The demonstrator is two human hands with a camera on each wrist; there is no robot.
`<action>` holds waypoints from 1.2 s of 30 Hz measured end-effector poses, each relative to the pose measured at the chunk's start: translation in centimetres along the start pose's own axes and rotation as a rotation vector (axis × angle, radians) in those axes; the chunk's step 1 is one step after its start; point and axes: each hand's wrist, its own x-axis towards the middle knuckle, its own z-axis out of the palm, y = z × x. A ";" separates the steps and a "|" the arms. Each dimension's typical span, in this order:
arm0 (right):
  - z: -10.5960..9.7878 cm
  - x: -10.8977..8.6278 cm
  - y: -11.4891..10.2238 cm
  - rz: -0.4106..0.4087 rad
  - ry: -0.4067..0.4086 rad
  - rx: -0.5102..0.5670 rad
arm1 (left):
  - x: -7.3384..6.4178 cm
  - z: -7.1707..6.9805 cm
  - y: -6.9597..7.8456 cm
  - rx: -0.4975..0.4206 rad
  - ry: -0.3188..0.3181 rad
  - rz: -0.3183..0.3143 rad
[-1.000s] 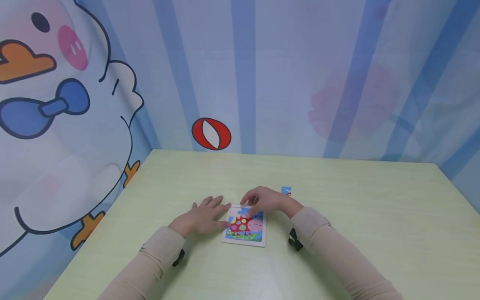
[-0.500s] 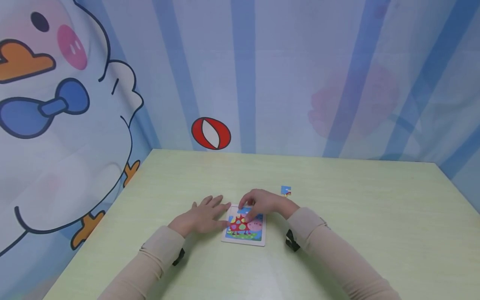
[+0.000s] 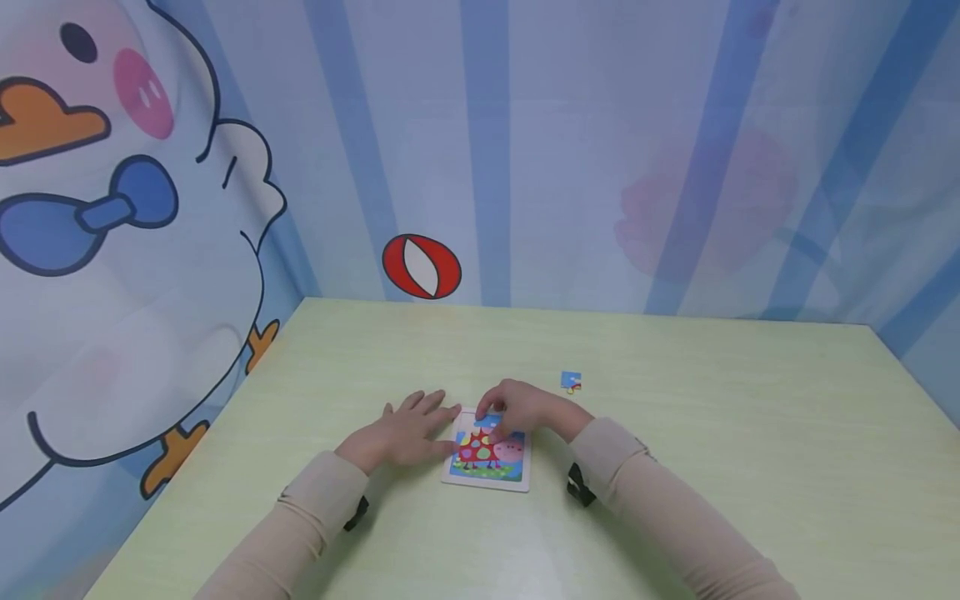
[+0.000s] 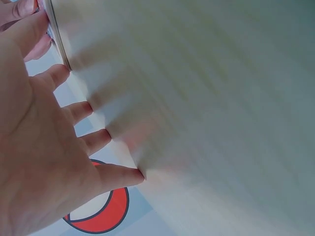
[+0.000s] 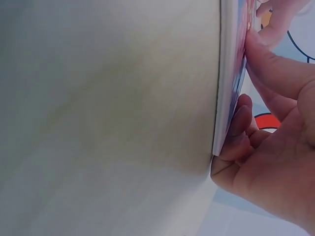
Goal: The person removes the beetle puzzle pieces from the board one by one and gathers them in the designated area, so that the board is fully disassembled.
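Observation:
A small jigsaw puzzle (image 3: 486, 472) in a white frame lies on the table in the head view. Its picture shows a pink pig's head and a red spotted body. My left hand (image 3: 401, 435) rests flat beside it with fingers spread, thumb and index finger touching its left edge. Over the puzzle's upper part, my right hand (image 3: 522, 408) bends its thumb and fingers around a puzzle piece (image 3: 489, 422), which they partly cover. In the right wrist view, the thumb (image 5: 275, 69) presses the picture side while curled fingers touch the board's edge (image 5: 224, 98).
One loose blue puzzle piece (image 3: 571, 382) lies on the table behind the right wrist. The pale green table (image 3: 675, 400) extends to a printed curtain (image 3: 570, 167) at the back. A black wrist strap (image 3: 580, 485) hangs below the right cuff.
My right hand has shifted slightly left and toward me, its index finger now over the frame's upper part. The loose piece shows more fully. The left hand has stayed in place.

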 end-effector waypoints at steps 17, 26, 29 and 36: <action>0.2 -0.3 -0.4 -0.025 0.023 0.026 | -0.1 -0.2 0.1 0.001 -0.012 -0.006; 0.3 -0.5 -0.5 -0.022 0.042 0.038 | -0.1 -0.1 0.1 -0.004 -0.006 0.001; 0.3 -0.5 -0.5 -0.016 0.051 0.042 | -0.1 -0.1 0.1 -0.003 -0.005 0.005; 0.2 -0.4 -0.2 -0.016 0.054 0.045 | -0.1 -0.1 0.2 0.002 -0.004 0.001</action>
